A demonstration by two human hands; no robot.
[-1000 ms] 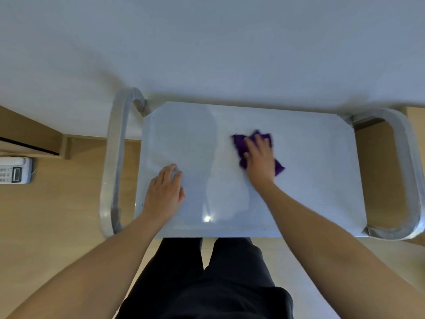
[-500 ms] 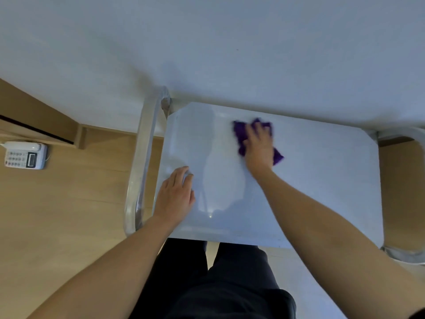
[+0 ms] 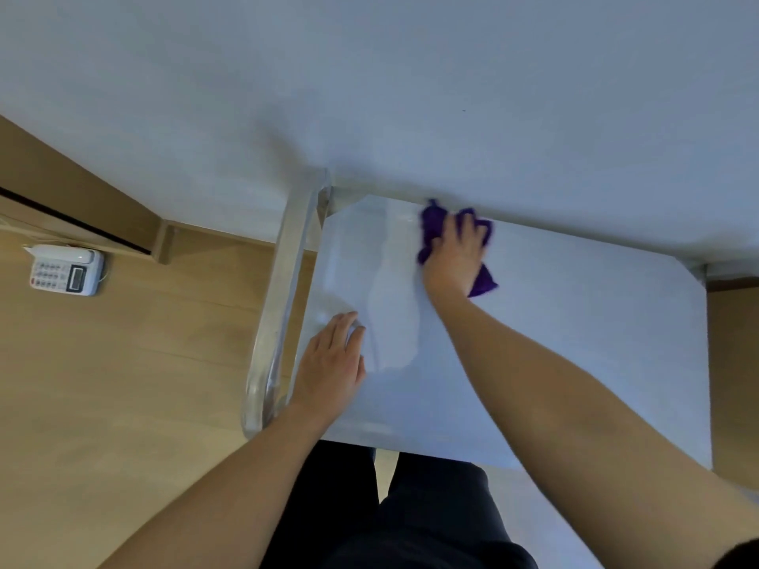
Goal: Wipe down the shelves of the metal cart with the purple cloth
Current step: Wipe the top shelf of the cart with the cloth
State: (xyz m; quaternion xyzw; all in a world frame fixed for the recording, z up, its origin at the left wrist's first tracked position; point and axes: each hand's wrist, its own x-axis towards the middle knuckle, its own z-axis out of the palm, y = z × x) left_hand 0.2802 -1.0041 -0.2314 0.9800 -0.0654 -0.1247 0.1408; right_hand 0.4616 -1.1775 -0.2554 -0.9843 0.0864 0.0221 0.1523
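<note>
The cloth is lying bunched under the right hand at the far edge of the cart's top shelf, close against the wall. The right hand is pressing it down with fingers laid flat and slightly spread, not pinching it. The left hand is resting flat, fingers together, near the shelf's left edge beside the handle, seemingly bracing the cart. Doing this step well is likely calling for even palm pressure, running the cloth right along the back edge into the corners and overlapping each pass. Any lower shelves are hiding beneath this one.
</note>
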